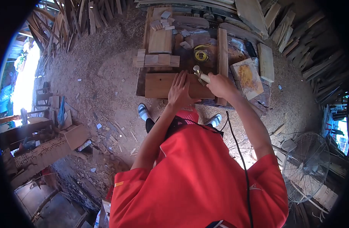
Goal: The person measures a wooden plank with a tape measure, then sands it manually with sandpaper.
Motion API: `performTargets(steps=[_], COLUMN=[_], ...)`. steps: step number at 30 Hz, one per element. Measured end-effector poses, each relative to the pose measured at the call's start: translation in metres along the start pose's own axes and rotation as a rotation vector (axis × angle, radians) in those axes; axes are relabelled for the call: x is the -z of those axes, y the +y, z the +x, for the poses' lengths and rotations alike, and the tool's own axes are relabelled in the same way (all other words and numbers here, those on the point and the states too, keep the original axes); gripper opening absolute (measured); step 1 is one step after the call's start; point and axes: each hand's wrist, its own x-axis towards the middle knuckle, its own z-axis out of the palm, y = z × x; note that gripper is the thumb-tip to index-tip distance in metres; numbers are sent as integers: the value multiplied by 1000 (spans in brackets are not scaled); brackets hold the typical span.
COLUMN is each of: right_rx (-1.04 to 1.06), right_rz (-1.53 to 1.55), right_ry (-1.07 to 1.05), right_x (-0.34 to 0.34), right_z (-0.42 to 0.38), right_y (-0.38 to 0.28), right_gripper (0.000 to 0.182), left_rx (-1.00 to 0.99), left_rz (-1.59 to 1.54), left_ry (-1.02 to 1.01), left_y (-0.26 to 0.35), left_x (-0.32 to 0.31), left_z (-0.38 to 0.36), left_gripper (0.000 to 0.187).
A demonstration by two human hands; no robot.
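Note:
My left hand (179, 91) lies on a brown wooden board (156, 84) at the near edge of the workbench (141, 81), fingers stretched out over its top face. In my right hand (221, 87) is a hammer (198, 72), gripped by its pale handle. The hammer's metal head is over the right part of the board, a little beyond my left fingertips. Behind the board, a yellow tape measure (200, 56) rests on the bench. To its left, a short wooden strip (159, 60) lies crosswise near a flat plank (159, 41).
Small wood blocks (163, 24) sit at the bench's back left. On the right are a long batten (222, 53), a stained wooden piece (246, 77) and a pale block (265, 62). A wire fan (306, 167) stands at lower right. Wood scraps (70, 22) lean behind.

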Motion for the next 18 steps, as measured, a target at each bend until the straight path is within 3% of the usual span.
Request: performTargets(steps=[18], right_rx=[24], right_rz=[9], right_ry=[-8], right_x=[5], right_z=[-8], right_y=[-10], right_gripper=[35], left_rx=[-1], left_rz=[-6], left_ry=[12], left_y=[0], left_x=[-3], left_z=[1], left_gripper=[126])
